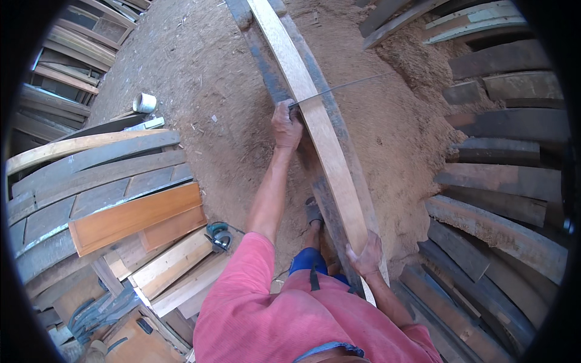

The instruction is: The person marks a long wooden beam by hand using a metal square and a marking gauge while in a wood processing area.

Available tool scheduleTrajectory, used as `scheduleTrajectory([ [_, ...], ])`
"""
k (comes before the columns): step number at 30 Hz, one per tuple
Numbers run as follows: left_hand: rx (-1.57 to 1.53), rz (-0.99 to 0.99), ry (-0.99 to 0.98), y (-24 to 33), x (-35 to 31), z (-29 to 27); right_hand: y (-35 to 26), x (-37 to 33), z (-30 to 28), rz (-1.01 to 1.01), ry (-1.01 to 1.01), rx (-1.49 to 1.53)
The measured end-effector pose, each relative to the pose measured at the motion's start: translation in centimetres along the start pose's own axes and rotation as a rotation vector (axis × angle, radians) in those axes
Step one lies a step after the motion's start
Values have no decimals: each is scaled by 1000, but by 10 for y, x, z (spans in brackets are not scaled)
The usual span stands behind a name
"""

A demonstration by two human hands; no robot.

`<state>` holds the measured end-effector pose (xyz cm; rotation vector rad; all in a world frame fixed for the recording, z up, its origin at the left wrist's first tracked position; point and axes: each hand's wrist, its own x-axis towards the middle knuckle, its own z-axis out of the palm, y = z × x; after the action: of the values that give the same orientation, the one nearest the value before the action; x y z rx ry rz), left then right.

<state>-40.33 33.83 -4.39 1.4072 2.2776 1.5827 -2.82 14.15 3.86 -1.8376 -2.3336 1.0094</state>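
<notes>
A long pale wooden plank (321, 130) lies lengthwise on a wider, worn beam with blue-grey patches (342, 130). My left hand (285, 126) is at the plank's left edge, closed around the dark handle of a long, thin-bladed tool (351, 83). The blade crosses over the plank and reaches out past its right side. It shows nearly edge-on, so its exact kind cannot be made out. Close to my body, my right hand (365, 256) grips the near part of the plank, thumb on the left and fingers over the right.
Stacked boards (115, 163) fill the left, with an orange-brown panel (139, 218) on top. Near them sit a teal power tool (219, 236) and a white bucket (144, 103). Sawdust (417, 66) covers the ground; more timber (502, 175) lines the right.
</notes>
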Motion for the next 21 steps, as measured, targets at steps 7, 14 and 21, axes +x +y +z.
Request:
scheduleTrajectory([
  [7, 24, 47, 56, 0, -2, 8, 0, 2, -4, 21, -17, 9],
  [14, 8, 15, 35, 1, -6, 6, 0, -4, -3, 35, 9, 5],
  [21, 77, -250, -142, 40, -8, -24, 5, -13, 1, 77, 13, 28],
])
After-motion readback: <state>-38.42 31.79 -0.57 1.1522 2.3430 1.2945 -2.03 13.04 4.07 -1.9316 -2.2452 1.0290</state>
